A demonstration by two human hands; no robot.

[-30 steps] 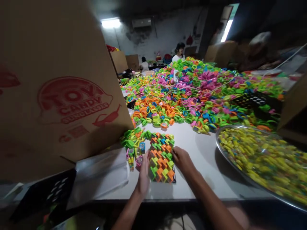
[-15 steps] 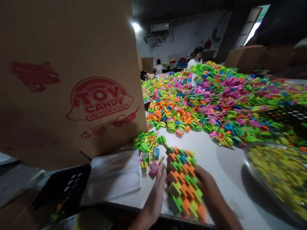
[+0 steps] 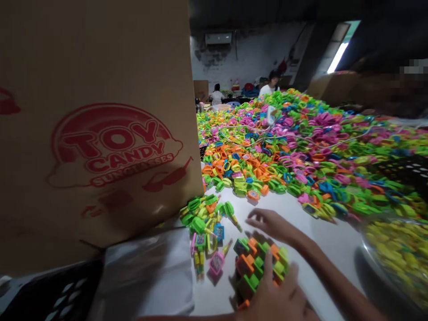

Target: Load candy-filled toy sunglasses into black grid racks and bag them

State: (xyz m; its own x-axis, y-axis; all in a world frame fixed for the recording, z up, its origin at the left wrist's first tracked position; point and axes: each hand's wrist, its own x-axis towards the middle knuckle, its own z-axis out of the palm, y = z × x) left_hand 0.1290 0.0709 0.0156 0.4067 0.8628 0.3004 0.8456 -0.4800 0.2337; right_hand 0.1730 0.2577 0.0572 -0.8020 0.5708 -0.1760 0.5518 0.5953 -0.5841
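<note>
A compact block of green, orange and yellow plastic toys (image 3: 257, 263), fitted together in rows, lies on the white table (image 3: 214, 303). My left hand (image 3: 277, 294) reaches across from the bottom, its fingers spread over the near right part of the block, which it partly hides. Just beyond the block's far end, my right hand (image 3: 270, 223) hovers over the table with loosely curved fingers apart and nothing visible in them. To the left lie a pink watch-shaped toy (image 3: 217, 263), a blue one (image 3: 219, 232) and a small heap of green ones (image 3: 199, 218).
A big cardboard carton (image 3: 133, 67) printed "Toy Candy Sunglasses" stands at left, beside clear plastic bags (image 3: 150, 272) and a black crate (image 3: 63, 294). A huge pile of coloured toys (image 3: 261, 156) covers the back. At right stands a bowl (image 3: 364, 249) of yellow pieces. Two people (image 3: 269, 87) are behind.
Both hands were at the block's two sides. My right hand has moved away beyond its far end, and my left hand has come over its near right part. The view has shifted a little.
</note>
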